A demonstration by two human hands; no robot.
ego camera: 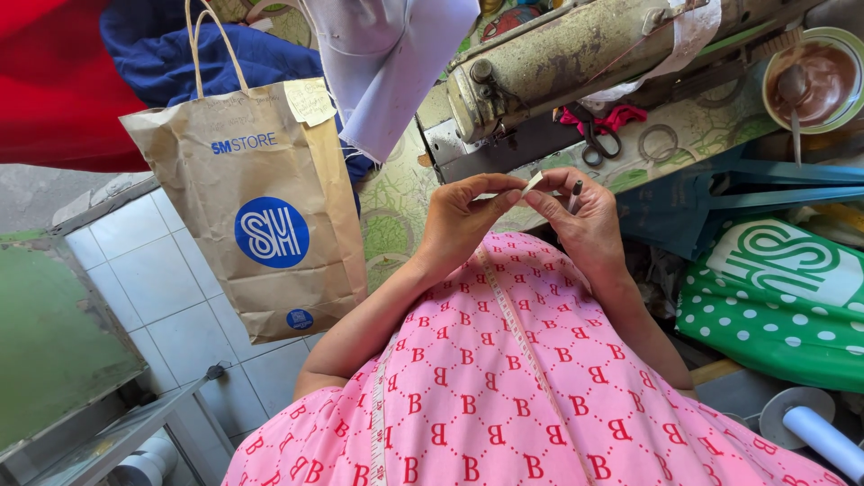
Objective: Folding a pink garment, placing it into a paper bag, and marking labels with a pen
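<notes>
The left hand (pixel 465 219) and right hand (pixel 585 220) are pinching a small white scrap (pixel 531 184) between their fingertips. The right hand is also gripping a dark pen (pixel 575 193). Scissors (pixel 596 137) are lying just beyond the right hand.

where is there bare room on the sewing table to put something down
One bare patch of green patterned tabletop lies between the paper bag and the left hand. By the scissors and cup it is crowded.
</notes>
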